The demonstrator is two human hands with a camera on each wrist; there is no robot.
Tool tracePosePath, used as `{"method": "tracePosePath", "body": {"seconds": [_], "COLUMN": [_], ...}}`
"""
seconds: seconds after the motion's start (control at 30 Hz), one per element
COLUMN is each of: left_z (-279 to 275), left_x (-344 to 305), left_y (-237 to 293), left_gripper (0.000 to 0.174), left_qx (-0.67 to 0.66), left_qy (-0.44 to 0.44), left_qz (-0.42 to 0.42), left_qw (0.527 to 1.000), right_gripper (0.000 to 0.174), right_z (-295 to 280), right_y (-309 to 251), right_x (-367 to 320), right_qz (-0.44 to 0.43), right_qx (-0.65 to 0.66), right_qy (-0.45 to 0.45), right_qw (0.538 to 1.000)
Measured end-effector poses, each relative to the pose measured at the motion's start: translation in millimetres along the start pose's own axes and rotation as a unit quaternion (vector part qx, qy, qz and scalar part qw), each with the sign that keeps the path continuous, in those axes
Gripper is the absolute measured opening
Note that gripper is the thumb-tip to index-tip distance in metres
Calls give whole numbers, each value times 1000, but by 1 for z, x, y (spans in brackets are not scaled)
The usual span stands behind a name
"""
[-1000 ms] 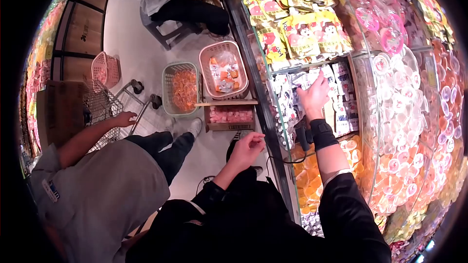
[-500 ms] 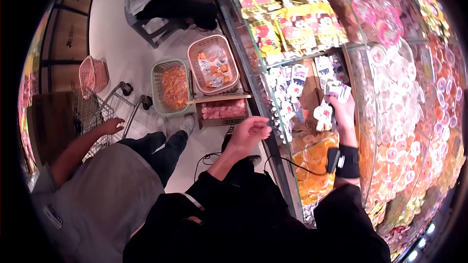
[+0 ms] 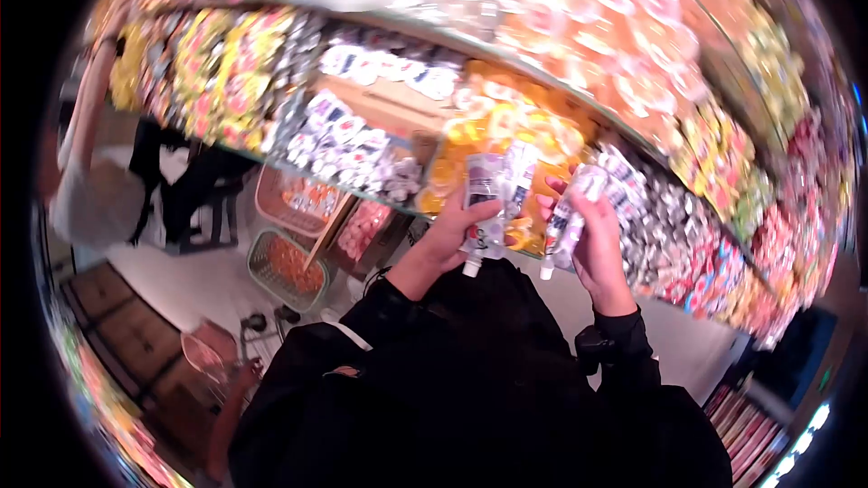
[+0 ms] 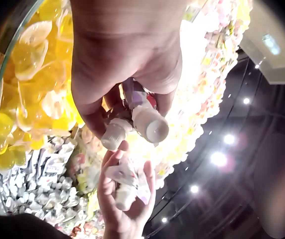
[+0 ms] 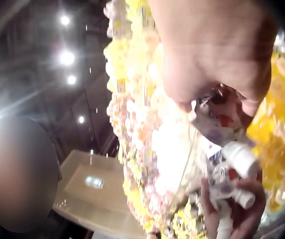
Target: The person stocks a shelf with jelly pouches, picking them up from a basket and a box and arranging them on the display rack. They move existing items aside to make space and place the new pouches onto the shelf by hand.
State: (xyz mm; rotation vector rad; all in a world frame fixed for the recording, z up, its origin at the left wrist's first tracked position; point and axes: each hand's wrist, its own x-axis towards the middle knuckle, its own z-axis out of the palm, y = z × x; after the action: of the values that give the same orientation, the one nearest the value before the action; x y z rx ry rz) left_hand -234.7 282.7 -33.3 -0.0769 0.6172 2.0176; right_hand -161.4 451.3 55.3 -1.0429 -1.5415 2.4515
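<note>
1. Jelly cups (image 3: 633,72) pile up behind; the left grip (image 3: 448,235) curls round spouted pouches (image 3: 493,190), held before them.
2. A second bunch (image 3: 570,212) sits clasped in the right grip (image 3: 601,248); such crowded handfuls could slip loose and drop.

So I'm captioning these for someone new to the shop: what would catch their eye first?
The hands in the middle come first: the left hand grips a couple of white-capped pouches, and the right hand holds another bunch just beside them. Behind them glows a shelf of yellow jelly cups. A green basket sits on the floor at lower left.
</note>
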Motion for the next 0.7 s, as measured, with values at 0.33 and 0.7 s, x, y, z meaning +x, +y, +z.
{"method": "tracePosePath", "body": {"seconds": [0.33,0.7], "left_z": [54,40], "left_x": [45,48], "left_y": [-60,-85], "left_gripper": [40,48], "left_qx": [140,162], "left_qy": [110,27], "left_qz": [-90,-255], "left_qw": [980,953], "right_gripper": [35,46], "right_z": [-208,-218], "right_y": [37,62], "right_x": [-55,-22], "right_qz": [72,-389], "right_qx": [299,-583], "right_qy": [2,78], "right_qw": [951,709]}}
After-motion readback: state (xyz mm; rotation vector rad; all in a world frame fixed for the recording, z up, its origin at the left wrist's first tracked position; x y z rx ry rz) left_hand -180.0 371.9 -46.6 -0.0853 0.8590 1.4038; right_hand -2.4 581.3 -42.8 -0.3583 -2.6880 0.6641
